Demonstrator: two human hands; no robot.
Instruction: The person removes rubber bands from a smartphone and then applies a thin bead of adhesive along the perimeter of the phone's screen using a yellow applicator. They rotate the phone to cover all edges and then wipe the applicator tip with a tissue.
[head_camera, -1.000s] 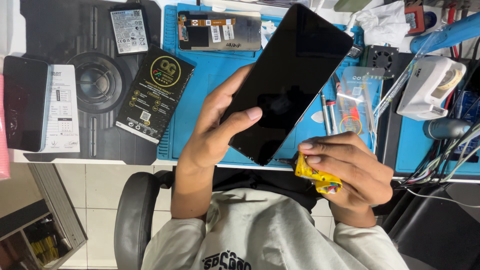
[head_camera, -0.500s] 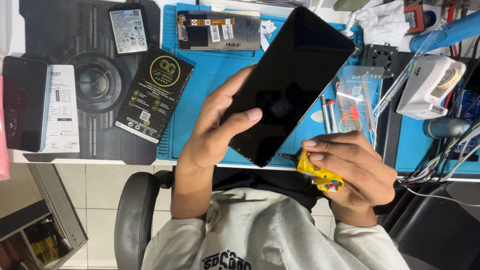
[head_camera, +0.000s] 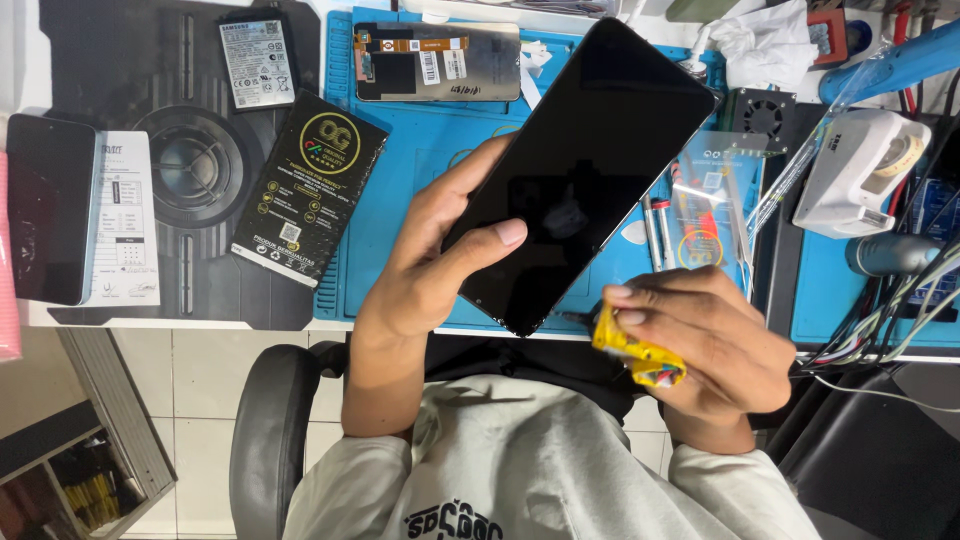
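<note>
A person's left hand (head_camera: 440, 270) is gripping a black glossy rectangular phone screen panel (head_camera: 580, 170), tilting it above the blue work mat (head_camera: 400, 200) on the desk, seemingly for inspection, while the right hand (head_camera: 715, 345) is closing around a small yellow tube (head_camera: 635, 350) beside the panel's lower corner.

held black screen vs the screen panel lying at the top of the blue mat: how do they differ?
The held black screen shows a plain dark glass face; the lying screen panel shows a grey back with stickers and a flex cable. The held screen is tilted, lifted in the left hand; the panel rests flat on the blue mat, untouched. Both are flat rectangular phone display parts.
</note>
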